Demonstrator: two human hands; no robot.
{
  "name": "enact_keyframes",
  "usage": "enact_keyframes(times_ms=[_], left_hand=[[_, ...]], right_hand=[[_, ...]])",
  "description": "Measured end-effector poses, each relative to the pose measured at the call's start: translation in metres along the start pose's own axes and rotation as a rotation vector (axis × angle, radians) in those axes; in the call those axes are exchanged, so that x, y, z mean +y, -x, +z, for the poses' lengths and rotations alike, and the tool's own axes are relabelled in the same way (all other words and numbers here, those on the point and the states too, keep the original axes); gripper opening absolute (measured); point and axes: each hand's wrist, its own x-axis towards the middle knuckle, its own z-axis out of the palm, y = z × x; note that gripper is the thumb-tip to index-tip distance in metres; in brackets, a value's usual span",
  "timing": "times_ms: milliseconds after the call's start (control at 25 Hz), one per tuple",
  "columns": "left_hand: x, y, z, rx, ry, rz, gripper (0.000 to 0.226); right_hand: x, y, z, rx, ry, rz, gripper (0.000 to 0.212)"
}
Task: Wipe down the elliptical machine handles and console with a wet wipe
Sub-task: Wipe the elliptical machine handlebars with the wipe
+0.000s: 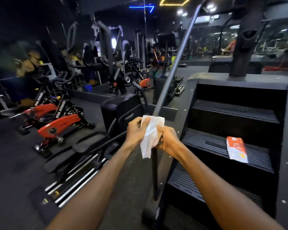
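Hands meet at the centre of the view, both gripping one white wet wipe [150,136]. My left hand [136,131] curls round its upper left edge; my right hand [167,140] pinches its right side, fingers bent. The wipe is thin, limp and creased, with a loose tail hanging down toward six o'clock. Beyond it, at about eleven o'clock, stands the elliptical machine [121,112]: matte black casing, ribbed pedals, tall curved handles [106,45] rising to a dim console [115,38]. At three o'clock an orange and white wipe packet [236,149] lies flat on a grooved black step of a stair machine [226,146]. I judge no wiping has begun. Being so flimsy, the wipe could tear if I pull it apart too hard, or bunch up and slip to the dark rubber floor [20,163].
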Motion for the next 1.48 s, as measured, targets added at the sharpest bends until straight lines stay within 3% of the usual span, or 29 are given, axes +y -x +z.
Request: enact_keyframes(times_ms=[160, 320, 480, 640, 760, 1040, 1240, 1480], left_hand=[[-0.014, 0.013, -0.1, -0.166, -0.049, -0.198, 0.063], [-0.022, 0.013, -0.172, -0.047, -0.077, -0.182, 0.025], [-0.03, -0.013, -0.224, 0.128, -0.049, -0.052, 0.008], [-0.038, -0.053, -0.253, 0.116, -0.112, 0.1, 0.007], [-0.044, -0.095, -0.266, 0.091, -0.132, 0.186, 0.007], [-0.043, -0.224, -0.296, 0.163, -0.161, 0.166, 0.005], [-0.06, -0.325, -0.312, 0.049, -0.18, 0.111, 0.009], [-0.082, -0.451, -0.331, -0.048, -0.149, 0.162, 0.004]], right_hand=[[0.026, 0.018, 0.099, 0.009, -0.047, -0.001, 0.027], [0.037, 0.025, 0.174, -0.029, -0.099, 0.048, 0.027], [0.038, 0.012, 0.23, -0.112, -0.266, 0.089, 0.03], [0.037, -0.023, 0.264, -0.355, -0.293, 0.091, 0.042], [0.032, -0.063, 0.287, -0.435, -0.272, 0.115, 0.048], [-0.013, -0.178, 0.342, -0.279, -0.358, 0.106, 0.039], [-0.042, -0.262, 0.375, -0.173, -0.499, 0.073, 0.034], [-0.067, -0.359, 0.419, -0.11, -0.691, 0.071, 0.049]])
